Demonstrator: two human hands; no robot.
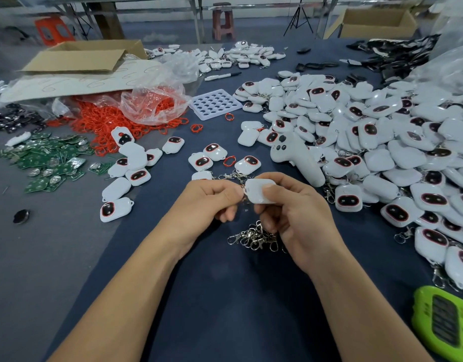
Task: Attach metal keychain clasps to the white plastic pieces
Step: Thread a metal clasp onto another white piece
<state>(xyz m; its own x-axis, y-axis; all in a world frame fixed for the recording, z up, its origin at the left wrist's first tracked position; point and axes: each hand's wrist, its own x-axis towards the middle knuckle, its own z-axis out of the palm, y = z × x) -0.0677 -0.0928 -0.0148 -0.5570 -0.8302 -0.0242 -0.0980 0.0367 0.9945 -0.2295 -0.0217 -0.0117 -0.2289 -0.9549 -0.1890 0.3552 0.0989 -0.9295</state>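
My right hand [293, 212] grips a white plastic piece [256, 190] between thumb and fingers, plain back side up, above the middle of the table. My left hand [212, 198] is curled right beside it and pinches something small at the piece's left corner loop; the metal there is mostly hidden by my fingers. A small heap of loose metal clasps [256, 237] lies on the dark cloth just below my hands. More white pieces with dark oval windows lie scattered to the left [115, 209] and heaped in a big pile [382, 142] on the right.
A white game controller [295, 155] lies against the pile. Red rubber rings [107, 124] spill from a plastic bag, green circuit boards [50, 163] sit far left, a white holed tray [214, 103] further back, a green device [444, 322] at the lower right edge, cardboard boxes behind.
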